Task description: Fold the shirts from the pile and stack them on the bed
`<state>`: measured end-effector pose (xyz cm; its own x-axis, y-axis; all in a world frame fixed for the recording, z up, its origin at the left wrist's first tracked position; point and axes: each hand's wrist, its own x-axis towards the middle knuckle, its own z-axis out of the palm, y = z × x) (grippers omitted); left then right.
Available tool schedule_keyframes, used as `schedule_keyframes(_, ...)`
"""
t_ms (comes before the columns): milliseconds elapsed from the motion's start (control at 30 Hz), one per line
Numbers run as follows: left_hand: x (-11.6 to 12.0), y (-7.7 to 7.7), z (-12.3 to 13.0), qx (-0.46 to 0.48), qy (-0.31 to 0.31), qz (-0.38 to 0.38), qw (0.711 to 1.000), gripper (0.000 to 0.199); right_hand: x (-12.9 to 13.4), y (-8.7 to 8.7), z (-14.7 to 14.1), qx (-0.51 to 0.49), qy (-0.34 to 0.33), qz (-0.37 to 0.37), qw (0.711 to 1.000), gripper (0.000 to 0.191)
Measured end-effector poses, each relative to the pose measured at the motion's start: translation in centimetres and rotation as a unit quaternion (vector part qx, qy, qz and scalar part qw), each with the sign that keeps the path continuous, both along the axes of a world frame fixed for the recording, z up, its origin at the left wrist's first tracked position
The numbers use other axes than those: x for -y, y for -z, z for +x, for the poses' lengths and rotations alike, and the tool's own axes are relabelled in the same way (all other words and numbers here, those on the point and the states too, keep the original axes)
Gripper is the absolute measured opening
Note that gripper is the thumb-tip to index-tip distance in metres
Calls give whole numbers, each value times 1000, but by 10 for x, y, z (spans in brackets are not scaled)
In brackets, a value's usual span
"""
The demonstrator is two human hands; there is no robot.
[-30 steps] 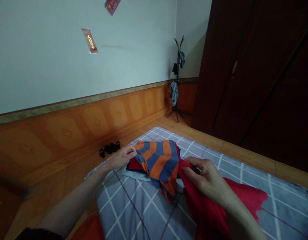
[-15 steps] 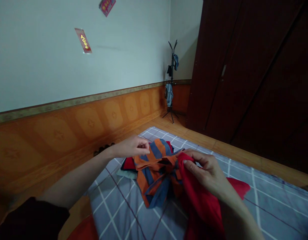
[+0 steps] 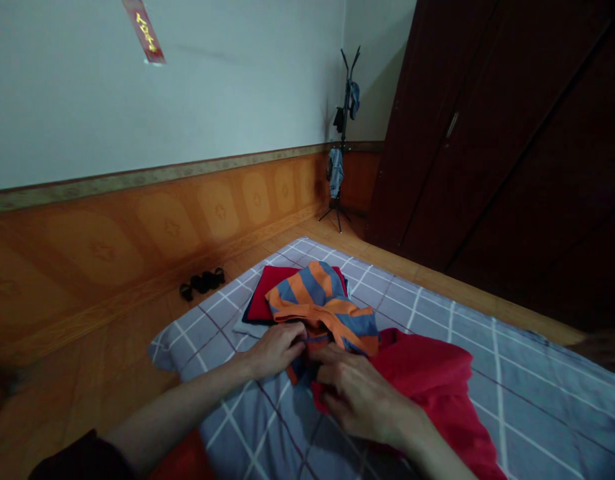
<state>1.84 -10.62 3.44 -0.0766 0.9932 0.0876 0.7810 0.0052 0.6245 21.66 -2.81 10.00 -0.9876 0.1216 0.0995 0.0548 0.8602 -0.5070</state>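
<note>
An orange and blue striped garment [image 3: 312, 287] lies crumpled over a stack of folded clothes with a red one [image 3: 262, 297] showing on top. My left hand [image 3: 280, 348] is closed on the near edge of the striped garment, fingers pinched together. Just to its right, my right hand [image 3: 352, 387] has its fingers curled at the same garment's near opening; the fingertips are partly hidden in the cloth. A loose red garment [image 3: 427, 373] spreads on the bed to the right, partly under my right hand and forearm.
The clothes rest on a grey checked bedspread [image 3: 222, 340]. Black shoes [image 3: 202, 282] stand on the floor at the left. In the far corner is a coat stand [image 3: 344, 127] with items hanging on it. A dark wardrobe [image 3: 477, 147] fills the right side.
My right hand has let go of the red garment's raised part and moved left and down to the striped garment. My left hand has come down to its near edge. The view has shifted downward.
</note>
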Motion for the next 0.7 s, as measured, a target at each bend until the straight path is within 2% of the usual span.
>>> schedule_keyframes(100, -9, -6, -5, 44, -23, 20, 999, 7, 10, 34, -12, 39, 19, 119, 992, 12)
schedule_keyframes(167, -14, -9, -8, 74, -35, 31, 996, 7, 10, 49, -19, 54, 25, 181, 982, 13)
schedule_keyframes(333, -24, -11, -14, 144, -46, 58, 987, 6, 9, 73, -31, -1, -12, 286, 958, 18)
schedule_keyframes(467, -28, -16, -17, 171, -35, 73, 982, 4, 18, 82, -36, 43, -23, 301, 952, 21)
schedule_keyframes(533, -30, -19, -18, 173, -28, 82, 981, 4, 22, 71, -35, 67, -22, 283, 956, 19)
schedule_keyframes(567, -32, -22, -19, 171, -26, 88, 981, 5, 22, 60, -33, 71, -25, 257, 964, 17)
schedule_keyframes(633, -38, -27, -23, 164, -28, 106, 980, 6, 19, 26, -23, 54, -25, 164, 985, 12)
schedule_keyframes(700, -49, -34, -33, 156, -41, 127, 979, 6, 7, -18, -5, -24, 23, 40, 999, 20)
